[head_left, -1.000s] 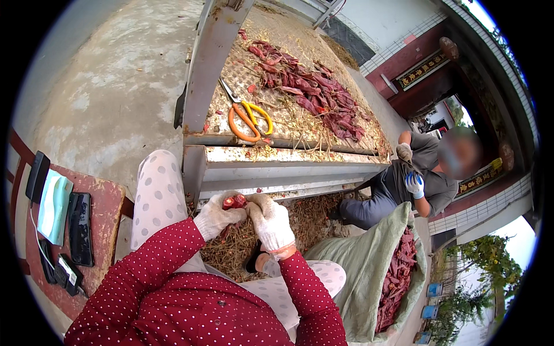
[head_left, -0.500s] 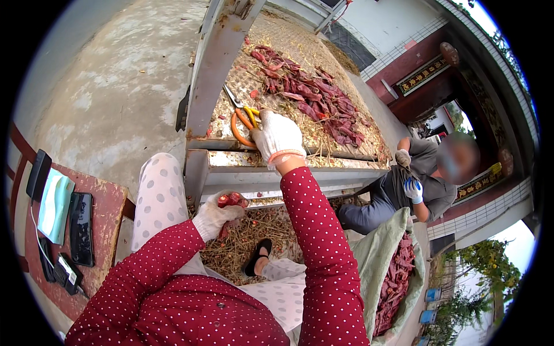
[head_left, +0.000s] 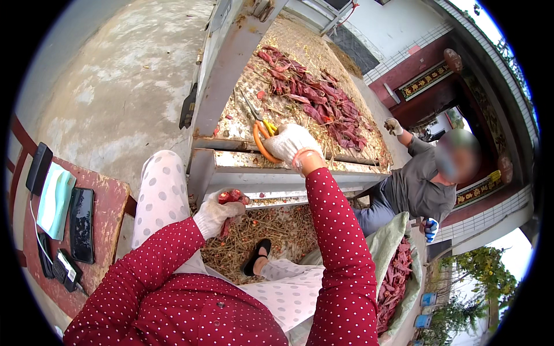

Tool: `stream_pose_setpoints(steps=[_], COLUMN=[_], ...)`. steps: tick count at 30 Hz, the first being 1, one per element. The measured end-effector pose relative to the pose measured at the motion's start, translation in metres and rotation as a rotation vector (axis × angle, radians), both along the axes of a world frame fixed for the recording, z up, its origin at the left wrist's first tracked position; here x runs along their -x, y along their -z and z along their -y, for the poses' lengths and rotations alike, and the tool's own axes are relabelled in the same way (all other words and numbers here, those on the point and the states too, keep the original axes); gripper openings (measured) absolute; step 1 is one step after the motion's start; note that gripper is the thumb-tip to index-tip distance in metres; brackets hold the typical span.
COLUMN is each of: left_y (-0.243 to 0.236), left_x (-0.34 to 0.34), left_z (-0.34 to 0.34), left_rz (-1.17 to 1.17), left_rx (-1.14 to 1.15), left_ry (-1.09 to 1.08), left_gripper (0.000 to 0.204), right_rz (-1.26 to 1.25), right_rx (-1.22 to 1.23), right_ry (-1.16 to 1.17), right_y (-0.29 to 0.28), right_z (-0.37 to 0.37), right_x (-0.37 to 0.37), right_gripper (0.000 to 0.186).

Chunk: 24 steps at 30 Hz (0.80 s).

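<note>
My left hand (head_left: 213, 216), in a soiled white glove, is closed around a small bunch of dried red chili peppers (head_left: 232, 196) above my lap. At the metal table's near edge, my gloved right hand (head_left: 293, 147) grips a pair of scissors (head_left: 257, 141) by its orange and yellow handles. The scissors' blades point away from me, over the tabletop; how far they stand apart is hard to tell. Beyond that hand, a heap of dried red chili peppers (head_left: 323, 95) lies on the metal table (head_left: 300, 34) among bits of stem and seeds.
A rusty metal post (head_left: 231, 69) rises at the table's left corner. On my left, a worn wooden stool (head_left: 107, 213) carries a phone, a face mask and small devices. A green sack (head_left: 378, 245) of chilies stands at my right. Across sits a co-worker (head_left: 418, 184); cut stems litter the ground.
My right hand has shifted right with the scissors, closer to the chili heap. My left hand has hardly moved. The co-worker's hands have parted, one reaching toward the table and the other lowered.
</note>
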<state>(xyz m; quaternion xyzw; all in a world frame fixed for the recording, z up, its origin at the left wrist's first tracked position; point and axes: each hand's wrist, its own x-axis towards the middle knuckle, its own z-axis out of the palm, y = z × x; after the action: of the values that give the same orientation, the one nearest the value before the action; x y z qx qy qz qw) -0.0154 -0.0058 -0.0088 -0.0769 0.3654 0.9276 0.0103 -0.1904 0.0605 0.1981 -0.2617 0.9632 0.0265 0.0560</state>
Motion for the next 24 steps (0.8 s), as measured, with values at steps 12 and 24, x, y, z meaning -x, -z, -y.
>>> stream_pose_setpoints(steps=[12,24], left_y=[-0.008,-0.003], left_x=[-0.001,-0.004], left_z=[-0.005,-0.007], left_rz=[0.008,-0.062], left_rx=[-0.081,-0.1], left_ry=[0.0,-0.002], left_gripper=[0.021,0.023], right_rz=[0.418,-0.277], right_rx=[0.766,0.183], right_ry=[0.164,-0.081], right_y=[0.086,0.104], right_z=[-0.144,-0.153], right_x=[-0.136,-0.17], right_gripper=[0.04,0.057])
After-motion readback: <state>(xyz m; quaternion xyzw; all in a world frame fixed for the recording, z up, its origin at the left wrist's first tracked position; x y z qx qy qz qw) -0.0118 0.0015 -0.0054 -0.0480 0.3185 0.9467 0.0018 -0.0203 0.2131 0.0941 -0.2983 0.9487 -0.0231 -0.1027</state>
